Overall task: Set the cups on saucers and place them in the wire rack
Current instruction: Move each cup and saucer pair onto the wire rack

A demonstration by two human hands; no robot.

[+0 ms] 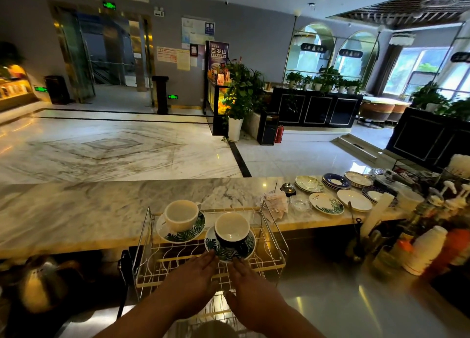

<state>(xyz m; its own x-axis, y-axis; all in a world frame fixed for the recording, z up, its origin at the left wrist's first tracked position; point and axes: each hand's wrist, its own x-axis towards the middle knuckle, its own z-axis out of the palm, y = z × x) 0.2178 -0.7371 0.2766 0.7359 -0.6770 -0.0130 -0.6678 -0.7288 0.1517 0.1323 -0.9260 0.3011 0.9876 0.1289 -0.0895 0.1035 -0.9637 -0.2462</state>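
A dark blue cup (232,232) stands on a leaf-patterned saucer (250,246) over the middle of the white wire rack (276,238). Both my hands are flat under the saucer's near edge: my left hand (194,281) touches its left side, my right hand (250,287) its right side. A white cup (181,215) sits upright on another leaf-patterned saucer (188,233) in the rack's far left corner.
Several loose saucers (326,203) and stacked plates (335,181) lie on the marble counter (101,200) to the right, with a glass ashtray (300,202) and a bell (289,188). A metal kettle (40,287) stands at left. Paper cups (424,251) and bottles crowd the right.
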